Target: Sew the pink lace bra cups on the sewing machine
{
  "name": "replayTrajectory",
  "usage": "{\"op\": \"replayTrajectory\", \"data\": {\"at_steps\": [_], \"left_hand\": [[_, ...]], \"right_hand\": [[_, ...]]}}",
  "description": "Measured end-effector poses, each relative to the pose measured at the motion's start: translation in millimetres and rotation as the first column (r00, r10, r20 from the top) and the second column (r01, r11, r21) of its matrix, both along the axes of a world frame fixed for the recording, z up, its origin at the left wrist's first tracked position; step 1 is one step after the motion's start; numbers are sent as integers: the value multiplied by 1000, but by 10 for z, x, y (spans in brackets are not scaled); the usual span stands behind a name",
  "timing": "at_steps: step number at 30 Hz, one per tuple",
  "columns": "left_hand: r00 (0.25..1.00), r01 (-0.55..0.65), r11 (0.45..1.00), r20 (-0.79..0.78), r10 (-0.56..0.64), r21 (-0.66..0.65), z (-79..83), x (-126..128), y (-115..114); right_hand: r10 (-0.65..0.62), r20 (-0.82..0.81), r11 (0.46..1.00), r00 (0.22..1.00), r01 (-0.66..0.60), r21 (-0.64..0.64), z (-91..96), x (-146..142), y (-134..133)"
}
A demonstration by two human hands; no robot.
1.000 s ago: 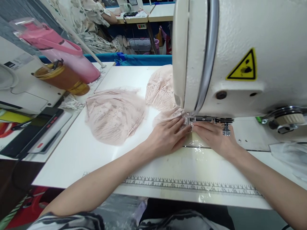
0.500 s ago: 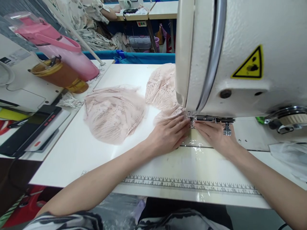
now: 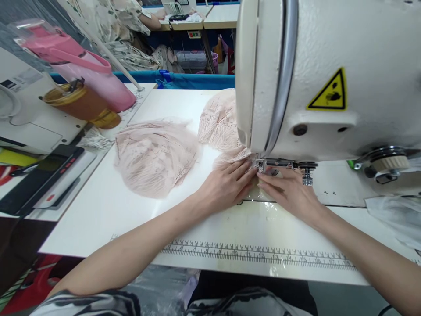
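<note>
My left hand (image 3: pixel 225 186) is closed on the near edge of a pale pink lace piece (image 3: pixel 232 157), just left of the presser foot (image 3: pixel 261 166) of a white sewing machine (image 3: pixel 329 52). The fingertips are close to the foot. To the right of the foot lies my right hand (image 3: pixel 292 188), fingers stretched out and a little apart, the tips pointing at the foot; some fingers are partly hidden under the machine head. Another part of pink lace (image 3: pixel 219 118) lies behind, partly covered by the machine head. A separate pink lace piece (image 3: pixel 156 160) rests on the table to the left.
A printed ruler (image 3: pixel 237 252) runs along the table's front edge. At the left stand a pink bottle (image 3: pixel 95 74) and a brown cup (image 3: pixel 82 103), with a black device (image 3: pixel 42 177) nearer. Whitish sheer material (image 3: pixel 394 219) lies at the right. A person's arm (image 3: pixel 149 19) shows at the back.
My right hand has drawn slightly back and to the left, with its fingers now more visible. The view has shifted a little. My left hand stays on the lace.
</note>
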State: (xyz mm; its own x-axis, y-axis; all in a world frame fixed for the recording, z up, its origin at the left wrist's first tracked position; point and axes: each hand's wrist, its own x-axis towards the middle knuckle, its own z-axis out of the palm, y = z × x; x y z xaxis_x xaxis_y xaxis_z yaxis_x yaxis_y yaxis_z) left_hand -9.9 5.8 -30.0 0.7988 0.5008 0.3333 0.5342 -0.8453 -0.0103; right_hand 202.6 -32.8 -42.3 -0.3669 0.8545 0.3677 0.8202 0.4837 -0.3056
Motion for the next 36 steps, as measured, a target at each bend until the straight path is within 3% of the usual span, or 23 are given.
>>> {"op": "replayTrajectory", "data": {"at_steps": [6, 22, 29, 36], "left_hand": [[1000, -18, 1000, 8, 18, 14, 15, 12, 10], [994, -69, 997, -81, 67, -23, 13, 25, 18], [992, -87, 994, -93, 82, -58, 0, 13, 15], [992, -92, 995, -84, 90, -29, -17, 3, 16]], "right_hand": [[-18, 27, 999, 999, 19, -42, 3, -9, 6], [-82, 198, 993, 977, 63, 96, -134, -9, -1], [-93, 57, 974, 994, 79, 212, -63, 17, 34], [-122, -9, 979, 992, 122, 165, 28, 6, 54]]}}
